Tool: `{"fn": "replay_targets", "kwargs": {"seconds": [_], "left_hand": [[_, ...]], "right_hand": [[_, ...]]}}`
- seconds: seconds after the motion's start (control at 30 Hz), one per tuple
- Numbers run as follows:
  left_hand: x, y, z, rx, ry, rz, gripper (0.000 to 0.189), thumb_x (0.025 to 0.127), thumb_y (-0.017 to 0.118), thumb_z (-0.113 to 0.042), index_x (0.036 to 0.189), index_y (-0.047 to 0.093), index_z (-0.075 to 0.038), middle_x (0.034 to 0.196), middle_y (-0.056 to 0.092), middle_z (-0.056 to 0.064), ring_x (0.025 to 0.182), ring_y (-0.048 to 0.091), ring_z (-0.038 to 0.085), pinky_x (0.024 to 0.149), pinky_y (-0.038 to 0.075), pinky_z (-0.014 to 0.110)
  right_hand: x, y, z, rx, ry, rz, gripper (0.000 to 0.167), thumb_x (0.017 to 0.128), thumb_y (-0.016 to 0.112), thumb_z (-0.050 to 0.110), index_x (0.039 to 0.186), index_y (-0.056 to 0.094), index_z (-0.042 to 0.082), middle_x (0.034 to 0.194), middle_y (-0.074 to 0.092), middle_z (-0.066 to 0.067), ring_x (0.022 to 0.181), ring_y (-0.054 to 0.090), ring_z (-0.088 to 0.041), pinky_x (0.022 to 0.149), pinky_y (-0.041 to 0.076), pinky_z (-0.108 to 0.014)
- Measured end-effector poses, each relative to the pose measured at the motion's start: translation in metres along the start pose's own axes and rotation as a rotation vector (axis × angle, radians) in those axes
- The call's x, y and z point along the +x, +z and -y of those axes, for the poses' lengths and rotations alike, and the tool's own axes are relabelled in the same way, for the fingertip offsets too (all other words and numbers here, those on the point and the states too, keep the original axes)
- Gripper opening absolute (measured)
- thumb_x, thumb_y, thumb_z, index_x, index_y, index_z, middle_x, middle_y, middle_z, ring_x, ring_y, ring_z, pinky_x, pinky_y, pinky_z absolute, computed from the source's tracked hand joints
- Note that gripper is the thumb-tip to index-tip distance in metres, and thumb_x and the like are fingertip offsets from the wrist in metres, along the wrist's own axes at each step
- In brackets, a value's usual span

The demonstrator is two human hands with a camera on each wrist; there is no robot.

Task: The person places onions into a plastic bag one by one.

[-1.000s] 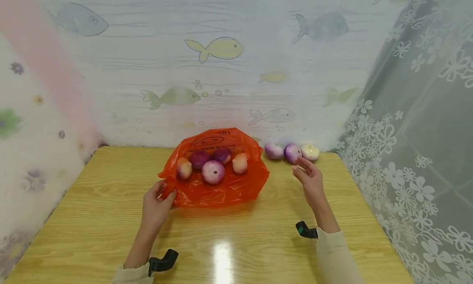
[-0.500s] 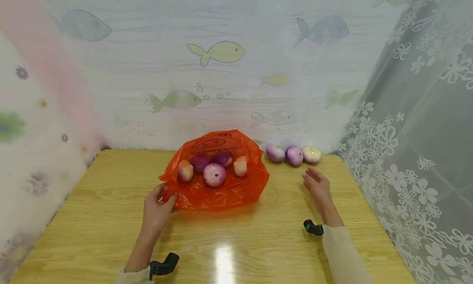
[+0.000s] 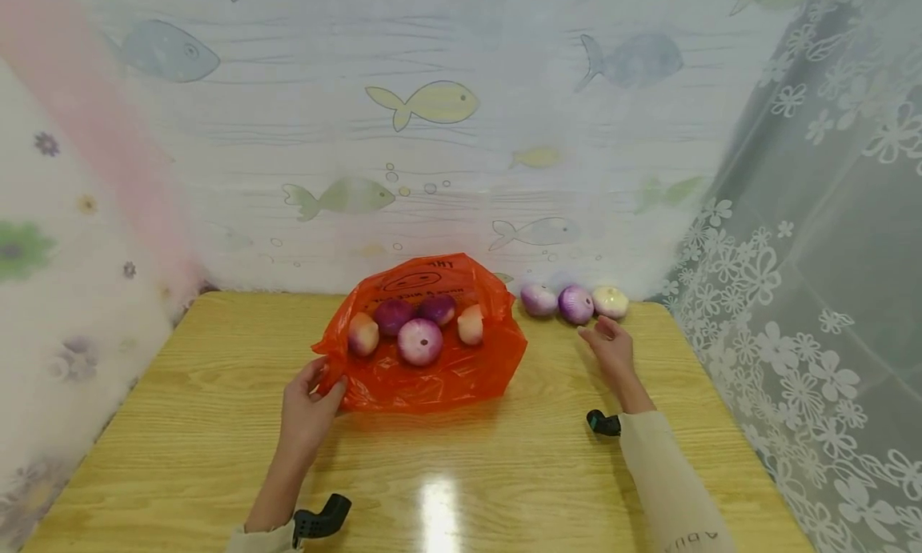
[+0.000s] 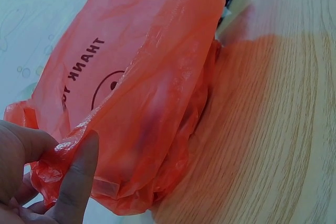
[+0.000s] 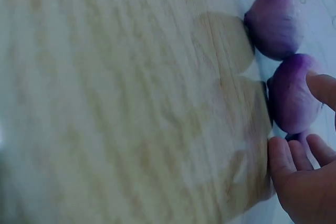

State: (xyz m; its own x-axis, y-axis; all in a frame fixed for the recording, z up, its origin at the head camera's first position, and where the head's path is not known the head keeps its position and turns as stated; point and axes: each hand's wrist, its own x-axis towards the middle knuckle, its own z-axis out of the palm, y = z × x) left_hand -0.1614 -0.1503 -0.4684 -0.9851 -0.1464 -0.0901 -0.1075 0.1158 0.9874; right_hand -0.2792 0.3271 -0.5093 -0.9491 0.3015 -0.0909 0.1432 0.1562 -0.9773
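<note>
My left hand [image 3: 308,413] pinches the left edge of a red plastic bag [image 3: 446,391] between thumb and fingers; the left wrist view shows the film bunched in that grip. The bag lies with its mouth spread toward me, and several purple and pale onions [image 3: 420,342] sit inside. To the right stand three more in a row: a purple-white onion [image 3: 539,299], a striped purple onion [image 3: 576,305] and a pale onion [image 3: 610,302]. My right hand [image 3: 614,351] is just in front of the row, holding nothing, its thumb and fingers apart close to the striped onion [image 5: 294,94].
A wooden table [image 3: 504,473] carries everything. Directly behind the bag and the row hangs a fish-print curtain [image 3: 432,161], and a grey flowered curtain [image 3: 807,337] borders the right side. A black wrist mount [image 3: 322,517] sticks out from the left sleeve.
My right hand drew back from the onion row toward me and to the right, then came forward to it again. The left hand keeps its hold on the bag.
</note>
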Motion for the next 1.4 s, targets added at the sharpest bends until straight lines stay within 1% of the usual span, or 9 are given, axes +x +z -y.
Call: {"fn": "replay_targets", "kwargs": {"seconds": [0.1, 0.23, 0.33, 0.47, 0.57, 0.73, 0.97, 1.2, 1.4], "left_hand": [[0.000, 0.000, -0.001, 0.005, 0.005, -0.002, 0.047, 0.103, 0.054, -0.006, 0.149, 0.044, -0.004, 0.144, 0.050, 0.022, 0.100, 0.070, 0.012, 0.076, 0.060, 0.021], [0.001, -0.001, 0.000, 0.001, -0.001, -0.002, 0.047, 0.103, 0.054, -0.007, 0.149, 0.043, -0.004, 0.145, 0.050, 0.022, 0.099, 0.070, 0.012, 0.076, 0.060, 0.021], [0.001, -0.002, 0.001, 0.002, -0.005, -0.001, 0.048, 0.104, 0.055, -0.008, 0.150, 0.042, -0.004, 0.146, 0.049, 0.021, 0.100, 0.069, 0.012, 0.076, 0.060, 0.021], [0.000, -0.003, 0.002, 0.005, -0.004, -0.001, 0.048, 0.103, 0.055, -0.007, 0.150, 0.042, -0.004, 0.147, 0.049, 0.022, 0.101, 0.069, 0.012, 0.077, 0.060, 0.021], [-0.001, -0.003, 0.002, 0.002, -0.008, -0.003, 0.048, 0.103, 0.054, -0.006, 0.149, 0.042, -0.003, 0.146, 0.049, 0.022, 0.100, 0.069, 0.010, 0.077, 0.060, 0.021], [-0.001, -0.003, 0.001, -0.006, -0.006, -0.009, 0.048, 0.103, 0.054, -0.005, 0.149, 0.042, -0.003, 0.145, 0.049, 0.022, 0.096, 0.069, 0.007, 0.075, 0.060, 0.020], [-0.002, -0.004, 0.002, -0.038, 0.007, -0.003, 0.048, 0.103, 0.054, -0.004, 0.149, 0.041, 0.000, 0.145, 0.049, 0.026, 0.087, 0.067, -0.002, 0.072, 0.059, 0.019], [-0.002, -0.004, 0.002, -0.037, 0.007, 0.001, 0.049, 0.103, 0.054, -0.004, 0.150, 0.041, 0.000, 0.146, 0.049, 0.025, 0.086, 0.066, -0.005, 0.072, 0.059, 0.018], [-0.002, -0.005, 0.002, -0.044, 0.012, -0.006, 0.048, 0.103, 0.054, -0.004, 0.149, 0.042, -0.001, 0.145, 0.050, 0.025, 0.085, 0.067, -0.004, 0.071, 0.059, 0.018]], "right_hand": [[0.005, 0.004, 0.003, -0.050, -0.017, 0.000, 0.072, 0.097, 0.068, 0.013, 0.154, 0.031, -0.008, 0.155, 0.037, -0.029, 0.141, 0.040, -0.038, 0.109, 0.042, -0.030], [0.012, 0.009, 0.006, -0.062, -0.029, 0.004, 0.071, 0.099, 0.066, 0.014, 0.155, 0.028, -0.010, 0.153, 0.038, -0.033, 0.140, 0.039, -0.037, 0.115, 0.037, -0.041], [0.016, 0.012, 0.007, -0.047, -0.037, 0.003, 0.071, 0.100, 0.064, 0.014, 0.155, 0.026, -0.011, 0.152, 0.039, -0.033, 0.139, 0.041, -0.036, 0.105, 0.043, -0.024], [0.021, 0.017, 0.007, -0.027, -0.068, -0.018, 0.067, 0.099, 0.065, 0.014, 0.152, 0.032, -0.011, 0.147, 0.046, -0.034, 0.125, 0.051, -0.028, 0.079, 0.044, -0.006], [0.025, 0.020, 0.008, -0.049, -0.096, -0.039, 0.064, 0.098, 0.068, 0.016, 0.149, 0.039, -0.011, 0.140, 0.052, -0.033, 0.113, 0.053, -0.021, 0.075, 0.044, -0.005], [0.031, 0.024, 0.012, -0.090, -0.099, -0.024, 0.067, 0.097, 0.069, 0.021, 0.149, 0.040, -0.010, 0.139, 0.052, -0.031, 0.120, 0.051, -0.025, 0.086, 0.043, -0.012], [0.036, 0.031, 0.019, -0.088, -0.050, -0.010, 0.079, 0.098, 0.068, 0.025, 0.156, 0.026, -0.007, 0.153, 0.039, -0.031, 0.141, 0.040, -0.033, 0.118, 0.035, -0.040], [0.036, 0.035, 0.021, -0.107, -0.022, -0.064, 0.075, 0.097, 0.068, 0.024, 0.150, 0.031, -0.015, 0.152, 0.039, -0.034, 0.139, 0.039, -0.035, 0.118, 0.034, -0.043], [0.037, 0.035, 0.021, -0.122, -0.005, -0.051, 0.080, 0.096, 0.071, 0.029, 0.151, 0.031, -0.014, 0.152, 0.038, -0.034, 0.138, 0.040, -0.035, 0.118, 0.035, -0.042]]}}
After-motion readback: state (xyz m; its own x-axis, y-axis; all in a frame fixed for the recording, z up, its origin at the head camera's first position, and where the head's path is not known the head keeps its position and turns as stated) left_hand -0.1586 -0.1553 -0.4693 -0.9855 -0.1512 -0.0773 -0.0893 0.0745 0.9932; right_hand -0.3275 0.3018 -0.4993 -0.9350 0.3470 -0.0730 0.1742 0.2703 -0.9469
